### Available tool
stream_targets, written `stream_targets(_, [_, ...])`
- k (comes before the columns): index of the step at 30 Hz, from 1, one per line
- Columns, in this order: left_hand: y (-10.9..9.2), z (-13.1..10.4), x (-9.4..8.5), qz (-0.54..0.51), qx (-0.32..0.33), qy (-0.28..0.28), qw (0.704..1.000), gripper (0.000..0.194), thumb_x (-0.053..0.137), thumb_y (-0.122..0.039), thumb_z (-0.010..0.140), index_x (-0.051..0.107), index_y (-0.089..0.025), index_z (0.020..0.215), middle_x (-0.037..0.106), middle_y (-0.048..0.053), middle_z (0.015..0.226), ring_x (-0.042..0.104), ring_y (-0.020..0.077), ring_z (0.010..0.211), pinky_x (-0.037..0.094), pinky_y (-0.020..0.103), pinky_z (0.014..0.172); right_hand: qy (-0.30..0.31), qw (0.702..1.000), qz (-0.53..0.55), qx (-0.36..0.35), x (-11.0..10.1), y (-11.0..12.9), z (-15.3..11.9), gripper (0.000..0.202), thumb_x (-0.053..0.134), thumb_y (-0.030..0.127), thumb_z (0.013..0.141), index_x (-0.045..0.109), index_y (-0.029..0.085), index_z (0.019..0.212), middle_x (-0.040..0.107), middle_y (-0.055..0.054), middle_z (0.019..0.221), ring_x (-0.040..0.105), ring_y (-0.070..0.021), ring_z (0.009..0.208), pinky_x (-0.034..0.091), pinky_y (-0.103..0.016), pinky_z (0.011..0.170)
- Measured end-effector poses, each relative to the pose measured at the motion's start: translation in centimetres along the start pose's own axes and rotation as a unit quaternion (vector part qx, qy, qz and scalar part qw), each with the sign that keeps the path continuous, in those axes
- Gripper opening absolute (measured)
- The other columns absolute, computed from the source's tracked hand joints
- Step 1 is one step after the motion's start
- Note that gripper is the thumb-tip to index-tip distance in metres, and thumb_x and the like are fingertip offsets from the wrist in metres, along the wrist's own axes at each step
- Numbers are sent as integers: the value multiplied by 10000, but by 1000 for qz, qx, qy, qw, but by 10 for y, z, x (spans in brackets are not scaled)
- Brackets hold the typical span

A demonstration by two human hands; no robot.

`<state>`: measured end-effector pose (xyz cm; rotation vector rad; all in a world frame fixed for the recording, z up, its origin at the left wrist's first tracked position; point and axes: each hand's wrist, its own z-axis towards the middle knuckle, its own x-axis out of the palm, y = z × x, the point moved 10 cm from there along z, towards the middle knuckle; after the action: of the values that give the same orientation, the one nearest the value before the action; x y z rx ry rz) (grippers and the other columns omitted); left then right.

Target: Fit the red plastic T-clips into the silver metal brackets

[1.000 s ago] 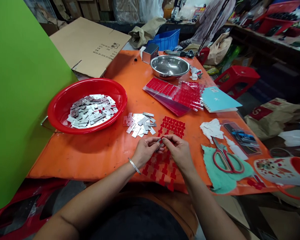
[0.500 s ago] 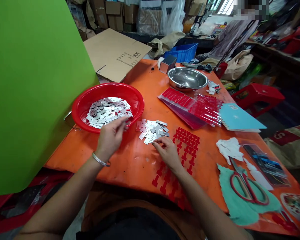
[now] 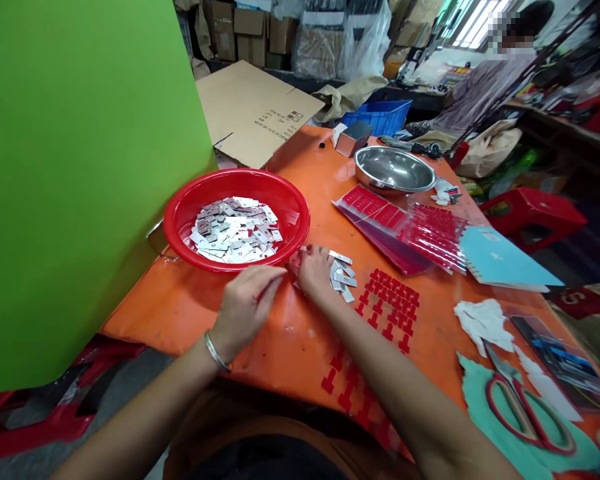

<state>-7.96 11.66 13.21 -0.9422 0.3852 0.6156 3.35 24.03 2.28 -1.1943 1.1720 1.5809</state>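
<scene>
My left hand (image 3: pixel 245 307), with a bracelet at the wrist, is just in front of the red basin (image 3: pixel 300 233), its fingers pressed together; what they hold, if anything, is hidden. Many small metal plates (image 3: pixel 245 227) lie inside the basin. My right hand (image 3: pixel 314 267) reaches over the left side of a small pile of metal plates (image 3: pixel 343 277) on the orange table, right of the basin. Its fingers are bent down, and their tips are partly hidden behind the hand. Rows of red T-shaped pieces (image 3: pixel 393 293) lie to the right, partly under my right forearm.
A green panel (image 3: pixel 90 167) stands at the left. Beyond the basin lies cardboard (image 3: pixel 260 110). A steel bowl (image 3: pixel 395 170), red sheets (image 3: pixel 375 207), a blue notebook (image 3: pixel 505 253) and scissors (image 3: pixel 520 407) on green cloth are to the right. A person (image 3: pixel 495 83) is at the back.
My right hand has moved left across the pile, toward the basin. My left hand has come back from over the basin rim to just in front of it. The view has shifted slightly.
</scene>
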Motion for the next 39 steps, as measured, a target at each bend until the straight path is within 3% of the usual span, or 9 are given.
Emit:
stream_targets(4, [15, -22, 26, -61, -67, 55, 994, 208, 490, -177, 866, 635, -180, 1015, 673, 50, 986, 615, 144, 908, 483, 255, 823, 3, 999, 19, 43, 5, -6, 6, 244, 529, 292, 828, 656, 128, 957, 546, -156, 1079, 394, -304, 1000, 285, -397, 792])
stream_targets(9, [45, -31, 33, -66, -133, 45, 988, 221, 514, -194, 853, 616, -177, 1048, 655, 61, 1013, 603, 161, 929, 480, 289, 844, -74, 992, 89, 41, -12, -14, -11, 160, 536, 221, 816, 674, 174, 881, 599, -117, 975, 429, -284, 945, 305, -380, 755])
stream_targets(12, [46, -31, 37, 0, -107, 37, 994, 361, 560, -213, 826, 540, -183, 1185, 591, 91, 1133, 537, 203, 1042, 443, 364, 913, -80, 988, 122, -49, -24, -6, -37, 131, 545, 212, 833, 676, 197, 839, 628, -76, 858, 460, -251, 877, 317, -370, 755])
stream_targets(16, [34, -38, 73, 47, -51, 128, 989, 248, 533, -244, 846, 614, -179, 1071, 620, 79, 994, 531, 199, 928, 463, 340, 815, -19, 967, 178, -183, -24, 7, -83, 127, 547, 216, 848, 667, 207, 810, 634, -47, 764, 488, -215, 795, 355, -344, 717])
stream_targets(19, [31, -44, 97, 58, -52, 179, 981, 198, 488, -247, 871, 672, -179, 888, 632, 44, 786, 524, 167, 759, 453, 286, 699, -29, 962, 207, -174, -24, -8, -107, 137, 531, 198, 846, 648, 193, 917, 642, -62, 815, 509, -226, 817, 403, -367, 741])
stream_targets(21, [29, -45, 104, 78, -56, 188, 977, 206, 484, -246, 873, 679, -181, 863, 633, 42, 776, 518, 165, 748, 439, 278, 691, -61, 963, 210, -156, -26, -22, -119, 236, 505, 190, 852, 603, 180, 1066, 637, -85, 912, 516, -240, 873, 423, -400, 784])
stream_targets(24, [24, -43, 111, 128, -52, 203, 969, 234, 454, -238, 886, 678, -180, 856, 628, 49, 791, 515, 173, 769, 426, 282, 700, -92, 964, 192, -157, -26, -31, -130, 319, 439, 178, 884, 547, 176, 1184, 615, -104, 1024, 512, -250, 956, 427, -426, 832])
stream_targets(29, [21, -38, 117, 202, -41, 227, 952, 250, 432, -224, 893, 672, -176, 846, 609, 54, 801, 511, 179, 777, 419, 289, 712, -102, 965, 160, -182, -24, -25, -133, 309, 401, 198, 915, 571, 184, 1172, 635, -92, 1032, 513, -254, 966, 439, -429, 826])
stream_targets(39, [27, -40, 124, 178, -36, 214, 960, 233, 478, -255, 877, 700, -187, 859, 590, 40, 736, 548, 157, 733, 438, 260, 681, -101, 970, 131, -179, -19, -24, -131, 317, 419, 186, 905, 574, 176, 1182, 637, -100, 1081, 492, -256, 1000, 425, -432, 840])
